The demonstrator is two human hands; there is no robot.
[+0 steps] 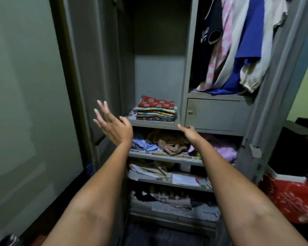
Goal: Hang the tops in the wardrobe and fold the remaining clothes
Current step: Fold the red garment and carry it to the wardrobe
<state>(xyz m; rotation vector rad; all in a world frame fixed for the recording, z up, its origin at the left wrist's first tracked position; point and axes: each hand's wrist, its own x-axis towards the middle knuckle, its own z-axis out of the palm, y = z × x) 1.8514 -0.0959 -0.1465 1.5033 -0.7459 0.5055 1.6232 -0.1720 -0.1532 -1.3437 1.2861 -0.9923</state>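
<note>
Tops (238,43) are hanging in the wardrobe's (186,68) upper right compartment.
Both hands are reaching out empty: left hand (112,124) spreading its fingers, right hand (189,133) relaxed below the folded stack (156,110).

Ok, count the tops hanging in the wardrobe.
5 show, all upper right: black top, pink check top, white top, blue top, cream top. More may hang hidden between them.

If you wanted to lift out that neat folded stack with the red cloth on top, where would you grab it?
Probably from the front: slide both open hands under the folded stack's bottom layer at its two short ends, since it lies flat on the shelf with free space above.
</note>
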